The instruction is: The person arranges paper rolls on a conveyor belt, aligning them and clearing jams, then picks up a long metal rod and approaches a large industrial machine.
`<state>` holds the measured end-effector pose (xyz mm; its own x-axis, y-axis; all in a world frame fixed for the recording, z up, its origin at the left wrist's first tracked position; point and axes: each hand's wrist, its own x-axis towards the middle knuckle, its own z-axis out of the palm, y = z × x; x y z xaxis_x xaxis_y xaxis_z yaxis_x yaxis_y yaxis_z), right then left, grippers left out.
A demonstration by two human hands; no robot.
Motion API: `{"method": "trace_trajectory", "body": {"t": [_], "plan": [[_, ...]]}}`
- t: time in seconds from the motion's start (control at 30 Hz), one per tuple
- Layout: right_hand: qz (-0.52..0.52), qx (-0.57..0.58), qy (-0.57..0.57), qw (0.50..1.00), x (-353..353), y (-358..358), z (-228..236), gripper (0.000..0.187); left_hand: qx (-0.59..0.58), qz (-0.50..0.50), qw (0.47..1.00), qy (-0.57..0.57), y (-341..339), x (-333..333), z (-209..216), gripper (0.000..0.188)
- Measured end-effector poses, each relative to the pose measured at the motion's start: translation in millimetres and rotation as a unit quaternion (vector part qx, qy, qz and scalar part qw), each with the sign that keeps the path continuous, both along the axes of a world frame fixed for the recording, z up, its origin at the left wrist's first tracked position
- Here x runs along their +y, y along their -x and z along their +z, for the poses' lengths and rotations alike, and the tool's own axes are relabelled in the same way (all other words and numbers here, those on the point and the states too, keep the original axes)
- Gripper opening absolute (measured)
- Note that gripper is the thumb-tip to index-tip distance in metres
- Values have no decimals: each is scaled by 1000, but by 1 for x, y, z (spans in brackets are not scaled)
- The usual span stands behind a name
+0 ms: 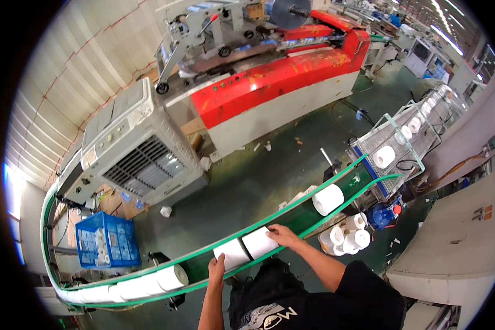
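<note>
Your two rolls lie on the green-railed conveyor [297,218], end to end with a thin dark gap between them. Your left hand [216,267] is at the outer end of the left-hand white roll [231,254], thumb up against it; the fingers behind are hidden, so I cannot tell how firmly you have it. Your right hand [283,235] reaches over the conveyor's near rail to the outer end of the right-hand white roll [259,243], fingers and thumb at its rim; whether they are closed on it or only resting there, I cannot tell either.

Judging from how things lie, you are partway through a continuing run. Further left on the conveyor, a row of white rolls [173,278] sits closely lined up toward the bend, so that stretch looks dealt with. A bare piece of belt separates it from your pair, which seems to be the part in hand.

What is left appears to be to the right: a lone white roll [328,199] lies on the conveyor, apart from your pair, and another white roll [384,157] sits on the mesh platform [368,144] at the conveyor's right end, with more beyond. A cluster of rolls [335,236] stands beside the conveyor's near side; its part in the work is unclear.
</note>
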<state>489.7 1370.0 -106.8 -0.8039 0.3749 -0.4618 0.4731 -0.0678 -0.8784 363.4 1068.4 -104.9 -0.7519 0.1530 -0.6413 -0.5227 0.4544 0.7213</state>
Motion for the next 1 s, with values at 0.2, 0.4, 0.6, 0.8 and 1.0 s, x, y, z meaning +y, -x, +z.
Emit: {"method": "trace_trajectory", "body": {"t": [0.2, 0.4, 0.6, 0.8, 1.0], "plan": [[-17, 57, -119, 991, 0, -21, 1, 21, 371, -56, 914, 154, -39, -21, 50, 53], [17, -29, 39, 999, -11, -52, 39, 18, 327, 53, 942, 52, -102, -65, 64, 16], [296, -96, 60, 949, -29, -68, 26, 17, 90, 99, 983, 122, -158, -132, -11, 26], [350, -153, -79, 921, -40, -77, -8, 19, -169, 332, 925, 70, -233, -211, -83, 25], [317, -102, -145, 932, -83, -49, 44, 21, -186, 312, 927, 94, -266, -222, -95, 28]]}}
